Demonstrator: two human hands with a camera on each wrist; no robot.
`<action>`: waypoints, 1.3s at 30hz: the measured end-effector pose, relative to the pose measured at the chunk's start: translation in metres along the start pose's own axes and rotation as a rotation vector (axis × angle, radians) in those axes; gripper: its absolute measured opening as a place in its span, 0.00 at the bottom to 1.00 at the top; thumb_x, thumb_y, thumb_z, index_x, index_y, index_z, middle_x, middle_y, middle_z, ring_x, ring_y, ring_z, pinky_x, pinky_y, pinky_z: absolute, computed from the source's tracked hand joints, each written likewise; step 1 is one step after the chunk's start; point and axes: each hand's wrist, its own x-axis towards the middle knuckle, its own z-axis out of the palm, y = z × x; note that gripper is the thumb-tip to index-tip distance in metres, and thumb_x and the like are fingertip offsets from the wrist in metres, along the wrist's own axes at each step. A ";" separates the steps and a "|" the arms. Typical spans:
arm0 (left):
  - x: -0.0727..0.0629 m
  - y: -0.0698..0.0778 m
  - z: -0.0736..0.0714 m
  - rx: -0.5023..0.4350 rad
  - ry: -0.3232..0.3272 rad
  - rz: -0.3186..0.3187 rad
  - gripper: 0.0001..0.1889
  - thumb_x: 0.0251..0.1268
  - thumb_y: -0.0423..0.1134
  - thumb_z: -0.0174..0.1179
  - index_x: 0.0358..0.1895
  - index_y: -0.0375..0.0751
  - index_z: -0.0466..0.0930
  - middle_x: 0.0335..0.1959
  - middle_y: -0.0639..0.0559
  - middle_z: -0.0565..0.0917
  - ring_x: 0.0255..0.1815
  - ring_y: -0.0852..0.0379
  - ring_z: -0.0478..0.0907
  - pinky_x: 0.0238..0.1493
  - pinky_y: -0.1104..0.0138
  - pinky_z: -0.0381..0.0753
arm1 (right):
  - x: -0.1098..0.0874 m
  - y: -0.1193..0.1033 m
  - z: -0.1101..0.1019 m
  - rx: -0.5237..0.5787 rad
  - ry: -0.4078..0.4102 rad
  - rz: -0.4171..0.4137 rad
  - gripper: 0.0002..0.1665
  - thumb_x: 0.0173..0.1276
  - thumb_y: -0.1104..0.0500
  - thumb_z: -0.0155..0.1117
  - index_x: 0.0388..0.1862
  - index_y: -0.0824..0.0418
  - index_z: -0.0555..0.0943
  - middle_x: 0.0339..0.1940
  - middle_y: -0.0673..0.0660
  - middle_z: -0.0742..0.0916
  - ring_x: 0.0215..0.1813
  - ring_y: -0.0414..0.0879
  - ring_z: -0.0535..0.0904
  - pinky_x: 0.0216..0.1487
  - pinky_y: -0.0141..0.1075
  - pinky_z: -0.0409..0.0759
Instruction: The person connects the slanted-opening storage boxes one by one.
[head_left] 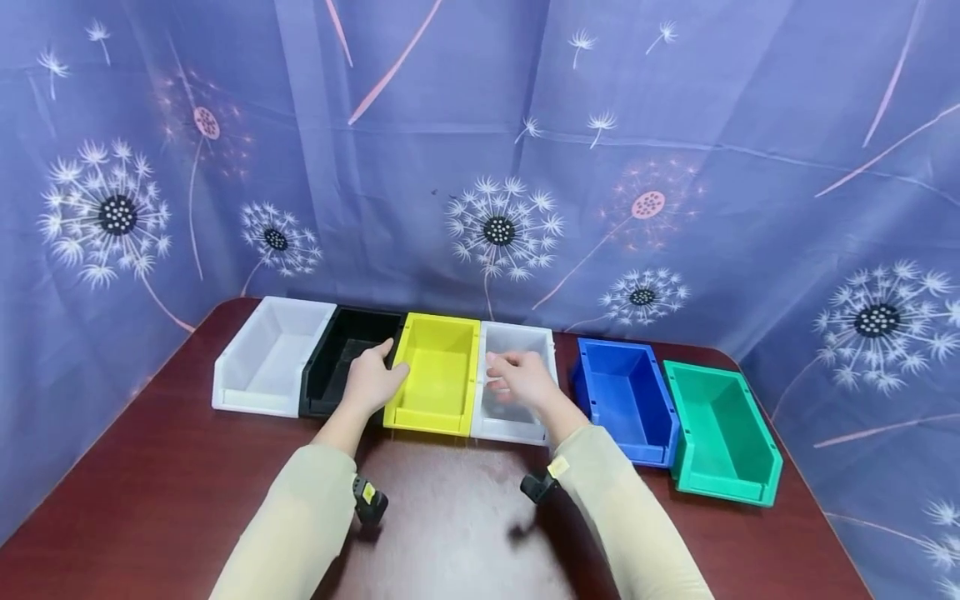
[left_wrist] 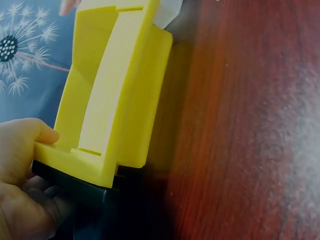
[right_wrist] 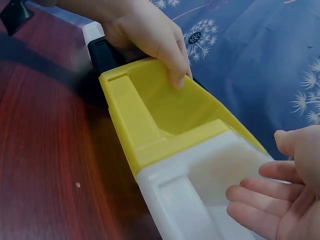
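Observation:
My left hand [head_left: 372,379] grips the left wall of a yellow bin [head_left: 438,371]. Its thumb [left_wrist: 46,132] lies over the yellow rim, and the other fingers are down on the side of the black bin [left_wrist: 75,184]. Whether they also hold the black wall, I cannot tell. Over the white bin [head_left: 512,428] to the right of the yellow one hovers my right hand [head_left: 522,379]. Its fingers [right_wrist: 260,200] are loosely extended with nothing in them. The yellow bin stands against this white bin, their rims touching.
Another white bin [head_left: 258,402] stands at the row's left end, beside the black one. Past a gap on the right are a blue bin [head_left: 626,400] and a green bin [head_left: 720,425]. A patterned curtain [head_left: 420,167] hangs behind the dark red table [head_left: 150,500].

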 end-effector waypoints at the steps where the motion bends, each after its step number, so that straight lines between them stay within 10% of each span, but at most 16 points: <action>1: 0.001 0.001 0.000 0.003 0.004 0.000 0.33 0.65 0.42 0.51 0.72 0.34 0.57 0.71 0.39 0.63 0.69 0.44 0.65 0.65 0.51 0.69 | -0.002 -0.002 -0.003 -0.006 0.000 -0.011 0.28 0.71 0.49 0.54 0.59 0.69 0.75 0.51 0.68 0.84 0.47 0.57 0.85 0.42 0.45 0.84; 9: -0.008 0.011 0.010 0.075 0.067 0.079 0.34 0.69 0.44 0.49 0.73 0.34 0.52 0.71 0.33 0.61 0.71 0.38 0.60 0.69 0.48 0.62 | -0.022 -0.004 -0.032 0.025 0.062 -0.138 0.27 0.72 0.49 0.53 0.57 0.70 0.76 0.52 0.72 0.82 0.48 0.58 0.84 0.44 0.43 0.84; 19: -0.026 0.052 0.046 0.100 0.119 0.341 0.28 0.67 0.44 0.51 0.69 0.38 0.64 0.75 0.40 0.54 0.77 0.42 0.47 0.73 0.49 0.51 | -0.047 0.010 -0.082 0.046 0.271 -0.167 0.31 0.72 0.44 0.50 0.56 0.69 0.76 0.52 0.68 0.84 0.49 0.55 0.84 0.42 0.37 0.84; 26: -0.029 0.068 0.072 0.043 -0.045 0.323 0.31 0.67 0.48 0.51 0.70 0.37 0.61 0.70 0.39 0.65 0.72 0.43 0.60 0.71 0.52 0.61 | -0.063 0.017 -0.126 -0.019 0.382 -0.161 0.39 0.74 0.38 0.38 0.62 0.69 0.72 0.61 0.67 0.79 0.58 0.53 0.78 0.59 0.45 0.77; 39: -0.027 0.073 0.083 -0.053 -0.053 0.211 0.28 0.66 0.38 0.48 0.68 0.33 0.63 0.65 0.37 0.71 0.65 0.42 0.69 0.64 0.52 0.70 | -0.082 0.023 -0.163 -0.359 0.378 0.074 0.47 0.72 0.32 0.24 0.73 0.66 0.57 0.71 0.70 0.65 0.72 0.64 0.59 0.70 0.57 0.59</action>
